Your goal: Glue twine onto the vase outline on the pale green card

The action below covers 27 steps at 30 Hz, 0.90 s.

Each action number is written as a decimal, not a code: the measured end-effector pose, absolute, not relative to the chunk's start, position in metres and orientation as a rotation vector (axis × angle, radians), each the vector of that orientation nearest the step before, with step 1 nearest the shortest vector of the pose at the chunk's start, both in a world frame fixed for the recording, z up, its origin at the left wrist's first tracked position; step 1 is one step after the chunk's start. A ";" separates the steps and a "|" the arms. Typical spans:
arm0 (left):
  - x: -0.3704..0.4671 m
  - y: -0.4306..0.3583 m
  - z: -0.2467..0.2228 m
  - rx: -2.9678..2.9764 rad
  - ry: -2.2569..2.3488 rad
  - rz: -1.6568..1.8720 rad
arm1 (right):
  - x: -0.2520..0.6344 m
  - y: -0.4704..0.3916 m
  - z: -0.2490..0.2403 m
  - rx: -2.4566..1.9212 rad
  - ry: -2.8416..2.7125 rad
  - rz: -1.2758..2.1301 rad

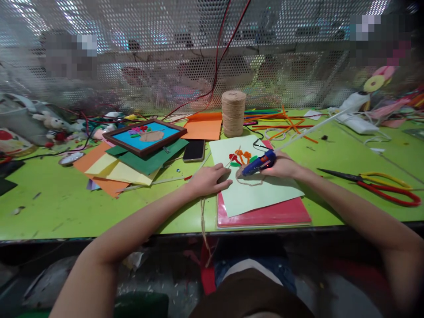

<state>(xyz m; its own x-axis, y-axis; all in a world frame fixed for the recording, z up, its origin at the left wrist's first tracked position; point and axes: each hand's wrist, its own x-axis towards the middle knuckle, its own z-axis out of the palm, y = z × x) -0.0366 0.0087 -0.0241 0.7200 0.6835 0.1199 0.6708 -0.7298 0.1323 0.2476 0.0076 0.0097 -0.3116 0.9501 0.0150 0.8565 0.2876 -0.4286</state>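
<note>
My right hand [281, 167] is wrapped round a blue glue gun [260, 163], its nozzle pointing down and left at the paper. A white glue stick sticks out from its rear. Beneath it lies a pale green sheet of paper [261, 198] bearing red and orange fuzzy flowers [241, 156] with green leaves. A twine outline [250, 184] curves below the flowers, close to the nozzle. My left hand [212, 179] rests at the sheet's left edge, thumb and forefinger apart, nothing visibly held. A length of twine [203, 216] hangs from under it over the table edge.
A twine spool [233, 114] stands behind the sheet. Red-and-yellow-handled scissors [364, 180] lie right. Left are a framed flower picture [144, 136], coloured papers [119, 170] and a phone [194, 150]. Pipe cleaners [274, 121] lie behind; a pink folder [265, 216] lies under the sheet.
</note>
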 end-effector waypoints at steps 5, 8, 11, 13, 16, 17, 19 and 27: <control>-0.036 0.008 -0.024 2.832 1.128 0.229 | 0.245 0.007 0.015 -1.791 -2.275 0.484; -0.036 0.008 -0.024 2.822 1.135 0.232 | 0.244 0.006 0.017 -1.828 -2.285 0.483; -0.036 0.008 -0.024 2.817 1.131 0.236 | 0.244 0.006 0.018 -1.862 -2.264 0.454; -0.037 0.008 -0.023 2.817 1.129 0.236 | 0.244 0.006 0.019 -1.870 -2.247 0.436; -0.037 0.008 -0.023 2.819 1.125 0.233 | 0.245 0.006 0.021 -1.862 -2.250 0.436; -0.037 0.008 -0.023 2.821 1.123 0.231 | 0.245 0.006 0.022 -1.858 -2.256 0.434; -0.036 0.008 -0.023 2.827 1.124 0.229 | 0.246 0.006 0.023 -1.866 -2.259 0.426; -0.037 0.008 -0.022 2.827 1.123 0.221 | 0.255 0.008 0.028 -1.825 -2.300 0.420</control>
